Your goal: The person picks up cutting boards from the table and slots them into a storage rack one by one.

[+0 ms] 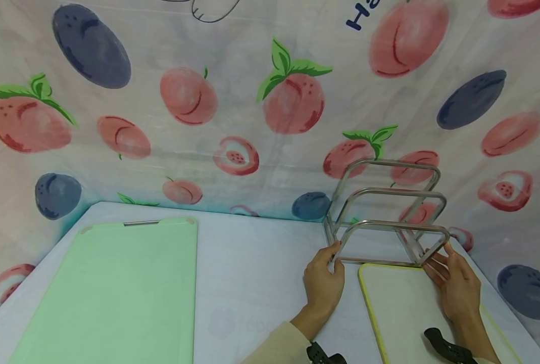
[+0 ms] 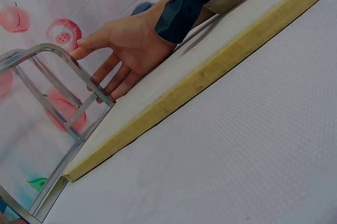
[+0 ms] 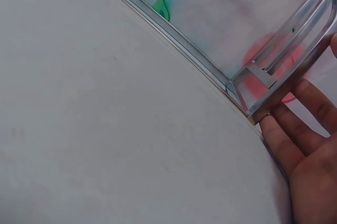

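A metal rack (image 1: 396, 191) with three rounded tube hoops stands at the back right of the table, between both hands. My left hand (image 1: 325, 280) grips its near left corner, thumb and forefinger at the front hoop's foot. On the opposite side my right hand (image 1: 461, 288) holds the near right corner. The right wrist view shows its fingers (image 3: 287, 142) against the outer bar of the rack. A white board with a yellow edge (image 1: 401, 308) lies flat right in front of the rack, partly under my right forearm.
A light green board (image 1: 129, 293) with a slot handle lies flat on the left of the white table (image 1: 247, 273). Behind the table hangs a fruit-printed cloth (image 1: 233, 45), close to the back of the rack. Both wrists wear black straps.
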{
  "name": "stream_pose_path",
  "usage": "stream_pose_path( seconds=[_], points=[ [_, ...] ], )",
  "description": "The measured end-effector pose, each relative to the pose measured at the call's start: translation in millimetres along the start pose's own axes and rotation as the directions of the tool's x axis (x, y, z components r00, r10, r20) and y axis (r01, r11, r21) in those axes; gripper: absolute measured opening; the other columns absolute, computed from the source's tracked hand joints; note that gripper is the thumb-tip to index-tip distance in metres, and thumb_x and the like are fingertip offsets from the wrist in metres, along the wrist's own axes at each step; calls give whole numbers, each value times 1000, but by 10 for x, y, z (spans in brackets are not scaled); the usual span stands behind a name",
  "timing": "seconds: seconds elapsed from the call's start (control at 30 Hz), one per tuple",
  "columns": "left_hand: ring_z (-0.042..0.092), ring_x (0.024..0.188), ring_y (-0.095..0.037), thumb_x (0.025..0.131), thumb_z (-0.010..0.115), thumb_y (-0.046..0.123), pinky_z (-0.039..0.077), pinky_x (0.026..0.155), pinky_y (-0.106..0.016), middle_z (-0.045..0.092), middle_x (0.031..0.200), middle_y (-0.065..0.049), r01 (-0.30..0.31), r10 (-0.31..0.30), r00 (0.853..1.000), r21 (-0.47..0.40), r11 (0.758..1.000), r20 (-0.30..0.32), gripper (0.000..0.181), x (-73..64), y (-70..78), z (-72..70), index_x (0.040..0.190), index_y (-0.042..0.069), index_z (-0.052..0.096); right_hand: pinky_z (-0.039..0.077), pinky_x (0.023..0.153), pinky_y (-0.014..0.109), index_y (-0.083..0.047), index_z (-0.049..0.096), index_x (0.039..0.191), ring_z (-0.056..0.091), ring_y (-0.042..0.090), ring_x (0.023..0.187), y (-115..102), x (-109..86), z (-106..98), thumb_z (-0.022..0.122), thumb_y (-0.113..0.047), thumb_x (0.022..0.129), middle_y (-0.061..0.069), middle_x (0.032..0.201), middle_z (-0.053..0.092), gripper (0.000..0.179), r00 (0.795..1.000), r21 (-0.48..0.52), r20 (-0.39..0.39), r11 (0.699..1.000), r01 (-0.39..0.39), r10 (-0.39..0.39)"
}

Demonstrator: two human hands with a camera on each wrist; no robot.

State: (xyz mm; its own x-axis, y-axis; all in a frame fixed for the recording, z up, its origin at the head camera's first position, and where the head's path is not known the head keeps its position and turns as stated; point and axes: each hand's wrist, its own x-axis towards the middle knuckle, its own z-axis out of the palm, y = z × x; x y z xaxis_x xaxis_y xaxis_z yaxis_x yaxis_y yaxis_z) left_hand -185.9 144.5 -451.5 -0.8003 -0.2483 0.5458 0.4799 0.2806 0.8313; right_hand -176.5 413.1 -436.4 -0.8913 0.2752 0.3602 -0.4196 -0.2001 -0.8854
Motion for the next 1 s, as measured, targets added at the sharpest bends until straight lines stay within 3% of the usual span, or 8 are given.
stream_pose_path(
  seconds=[1.0],
  points=[
    [64,97,-9,78,64,-5,53,74,-29,69,109,5,-3,3,1000,5,1000,-23,37,-1,-10,1,110,11,72,53,76,23,-4,40,145,64,12,99,9,-1,-15,47,-26,100,4,109,62,51,999,-119,-29,992,-39,36]
  ],
)
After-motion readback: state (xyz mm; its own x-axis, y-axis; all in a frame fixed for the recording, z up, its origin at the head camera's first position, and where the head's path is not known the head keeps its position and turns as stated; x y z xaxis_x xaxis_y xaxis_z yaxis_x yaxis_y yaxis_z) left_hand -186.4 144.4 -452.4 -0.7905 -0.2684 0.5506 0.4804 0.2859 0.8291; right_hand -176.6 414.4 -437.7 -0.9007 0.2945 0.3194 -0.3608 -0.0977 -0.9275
